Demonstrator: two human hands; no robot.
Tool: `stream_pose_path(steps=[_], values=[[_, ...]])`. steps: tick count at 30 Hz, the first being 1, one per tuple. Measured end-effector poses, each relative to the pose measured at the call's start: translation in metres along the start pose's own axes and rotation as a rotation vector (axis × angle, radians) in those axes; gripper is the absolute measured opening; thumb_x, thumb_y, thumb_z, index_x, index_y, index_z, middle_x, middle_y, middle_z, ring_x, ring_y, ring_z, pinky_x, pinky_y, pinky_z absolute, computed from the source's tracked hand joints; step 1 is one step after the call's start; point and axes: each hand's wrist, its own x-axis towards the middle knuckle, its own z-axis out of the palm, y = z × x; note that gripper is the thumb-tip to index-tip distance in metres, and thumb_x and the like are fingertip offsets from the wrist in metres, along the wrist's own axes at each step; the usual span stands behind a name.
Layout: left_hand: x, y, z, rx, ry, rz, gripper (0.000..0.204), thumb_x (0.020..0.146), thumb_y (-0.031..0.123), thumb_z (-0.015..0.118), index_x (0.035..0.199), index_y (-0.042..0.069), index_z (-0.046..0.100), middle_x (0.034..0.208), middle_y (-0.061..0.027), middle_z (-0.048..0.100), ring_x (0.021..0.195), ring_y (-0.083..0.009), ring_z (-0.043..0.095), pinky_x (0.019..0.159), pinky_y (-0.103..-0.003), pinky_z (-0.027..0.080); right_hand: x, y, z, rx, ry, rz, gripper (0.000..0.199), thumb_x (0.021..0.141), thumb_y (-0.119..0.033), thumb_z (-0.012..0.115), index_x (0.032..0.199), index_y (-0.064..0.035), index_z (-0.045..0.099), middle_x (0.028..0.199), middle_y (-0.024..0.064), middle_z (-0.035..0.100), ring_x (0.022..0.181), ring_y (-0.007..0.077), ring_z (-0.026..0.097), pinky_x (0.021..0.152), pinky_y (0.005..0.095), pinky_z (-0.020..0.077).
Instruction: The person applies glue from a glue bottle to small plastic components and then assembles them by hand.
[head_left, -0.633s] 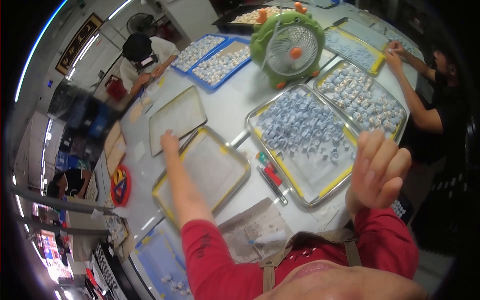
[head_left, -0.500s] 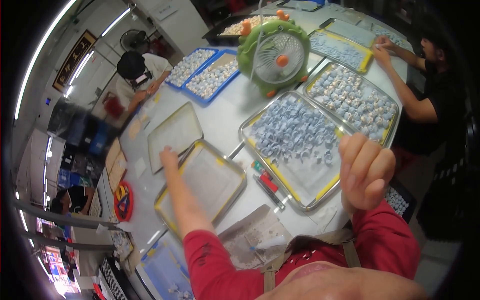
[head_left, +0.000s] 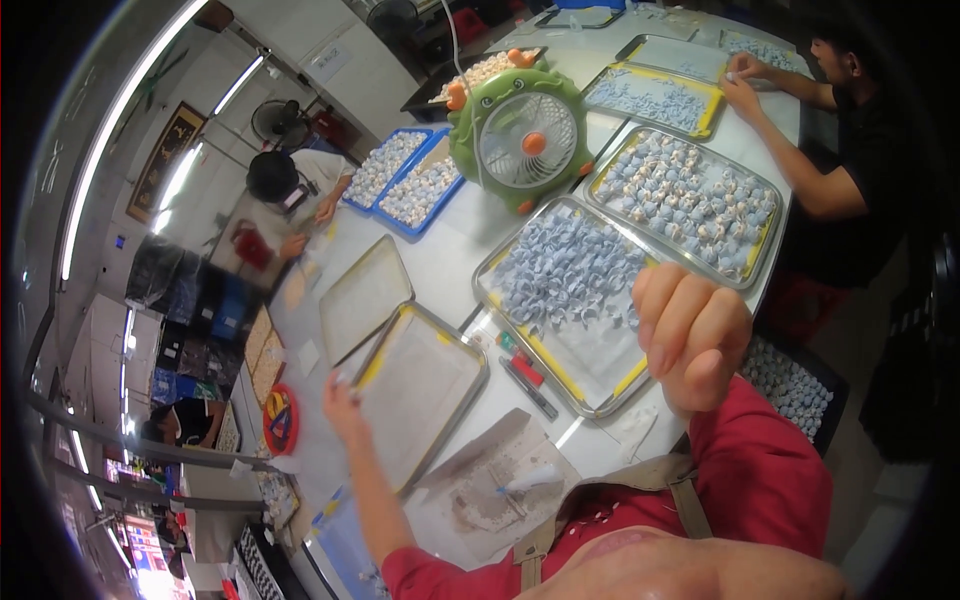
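My left hand (head_left: 347,408) hovers over the left edge of a tray (head_left: 420,395) lined with pale sheeting. Its fingertips are pinched around something small and whitish, too blurred to name. Raised in front of my chest, my right hand (head_left: 692,335) is closed with fingers curled, and whatever it may hold is hidden. Just beyond it, a metal tray (head_left: 600,400) with yellow strips carries a heap of small pale-blue curled pieces (head_left: 560,262). Another lined tray (head_left: 365,295) lies behind the left one, their edges touching.
A green animal-shaped fan (head_left: 520,135) stands mid-table. Behind my right hand is a tray of blue-and-white pieces (head_left: 690,200). Blue trays (head_left: 415,228), a red basket (head_left: 282,418), a marker (head_left: 528,388) and cardboard (head_left: 470,490) lie around. Two co-workers sit at the table, right and far left.
My left hand has drawn back toward me, from the rear tray to the nearer tray's left edge. The view has shifted slightly; my right hand stays closed and raised.
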Motion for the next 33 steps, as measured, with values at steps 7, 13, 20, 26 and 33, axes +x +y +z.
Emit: stream_pose_path(steps=[7, 13, 20, 26, 33], values=[[-0.188, 0.028, -0.088, -0.889, 0.003, -0.483, 0.028, 0.083, 0.010, 0.054, 0.110, 0.003, 0.054, 0.093, -0.0050, 0.058, 0.068, -0.0089, 0.052, 0.056, -0.021, 0.041, -0.003, -0.006, -0.007, 0.082, 0.030, -0.037, 0.031, 0.089, -0.036, 0.051, 0.072, -0.0127, 0.039, 0.070, -0.0002, 0.049, 0.067, 0.0142, 0.042, 0.061, 0.0281, 0.0308], [-0.279, 0.011, -0.082, 0.240, 0.273, -0.355, 0.027, 0.081, 0.007, 0.058, 0.107, 0.003, 0.056, 0.089, -0.0088, 0.057, 0.069, -0.0135, 0.050, 0.060, -0.024, 0.042, -0.011, -0.013, -0.003, 0.121, -0.210, -0.069, 0.031, 0.091, -0.038, 0.046, 0.073, -0.0134, 0.039, 0.073, 0.0005, 0.049, 0.072, 0.0148, 0.042, 0.064, 0.0276, 0.0301], [-0.292, 0.002, -0.089, 1.054, 0.118, 0.282, 0.027, 0.074, 0.007, 0.064, 0.100, 0.006, 0.060, 0.092, -0.0103, 0.058, 0.081, -0.0247, 0.053, 0.075, -0.035, 0.042, -0.070, -0.011, 0.052, 0.051, -0.422, 0.205, 0.017, 0.082, -0.011, 0.060, 0.072, -0.0061, 0.048, 0.071, 0.0081, 0.056, 0.062, 0.0176, 0.046, 0.057, 0.0285, 0.0376], [-0.293, 0.005, -0.093, 1.055, 0.232, 0.359, 0.038, 0.073, 0.007, 0.065, 0.110, 0.005, 0.056, 0.091, -0.0083, 0.060, 0.082, -0.0240, 0.053, 0.076, -0.035, 0.041, -0.167, -0.010, 0.079, -0.363, -0.709, 0.755, 0.028, 0.074, -0.011, 0.066, 0.098, -0.0022, 0.054, 0.094, 0.0083, 0.058, 0.085, 0.0191, 0.053, 0.074, 0.0290, 0.0400], [-0.326, 0.035, -0.057, -0.161, 0.090, -0.064, 0.026, 0.091, 0.015, 0.051, 0.112, 0.000, 0.052, 0.102, -0.0109, 0.061, 0.081, -0.0128, 0.056, 0.072, -0.023, 0.042, -0.217, -0.014, 0.079, -0.623, -0.641, 0.935, 0.048, 0.071, -0.018, 0.072, 0.112, -0.0018, 0.050, 0.102, 0.0094, 0.057, 0.092, 0.0211, 0.056, 0.080, 0.0296, 0.0415]])
